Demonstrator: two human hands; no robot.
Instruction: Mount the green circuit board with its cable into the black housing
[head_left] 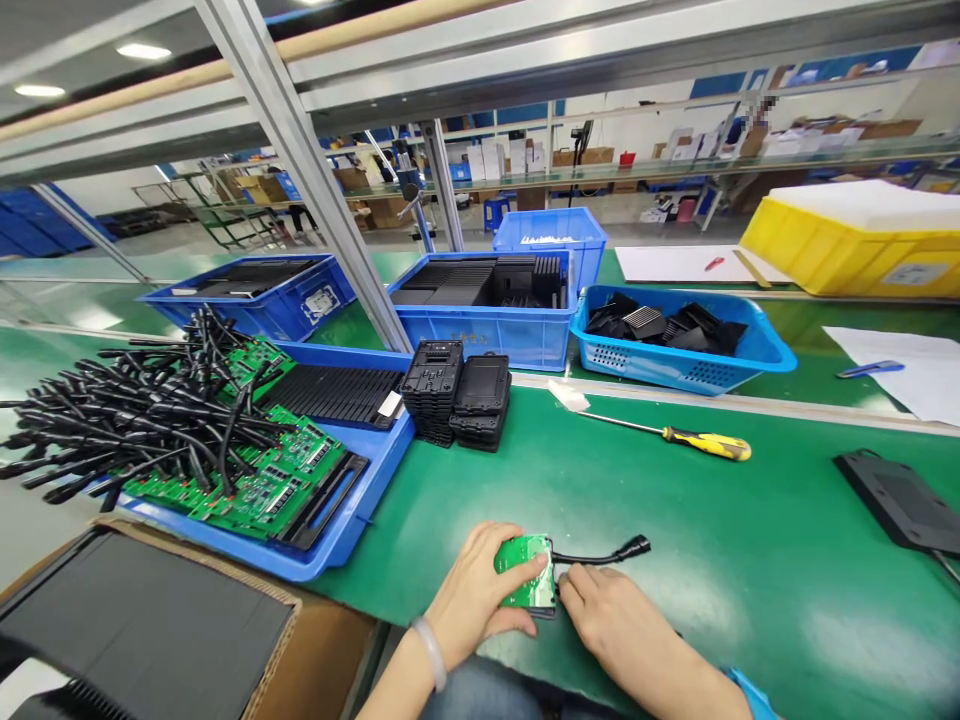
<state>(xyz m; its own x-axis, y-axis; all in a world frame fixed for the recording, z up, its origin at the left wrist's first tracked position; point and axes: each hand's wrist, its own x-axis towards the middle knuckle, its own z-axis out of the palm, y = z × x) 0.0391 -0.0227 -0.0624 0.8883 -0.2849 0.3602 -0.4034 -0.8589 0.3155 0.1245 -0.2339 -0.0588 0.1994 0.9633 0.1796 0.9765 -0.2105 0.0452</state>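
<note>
Head view: a small green circuit board [523, 568] lies at the near edge of the green counter [675, 520], seated on a dark base that shows only as a thin edge below it. A short black cable [600, 556] runs from the board's right side and ends in a round black connector [636, 546] resting on the counter.

The left hand [472, 595] covers the board's left half, its fingers [525, 578] curled over the top and clamped on the board; a pale bangle sits on that wrist. The right hand [615, 620] lies just right of the board, its fingers drawn together with the tips touching the board's right edge where the cable begins; whether they pinch the cable cannot be told.

Left of the hands, a blue tray [352, 520] holds more green boards with black cables piled over them. Beyond stand two stacks of black housings [457, 400], and a yellow-handled screwdriver [675, 436] lies on the counter well apart from the hands
</note>
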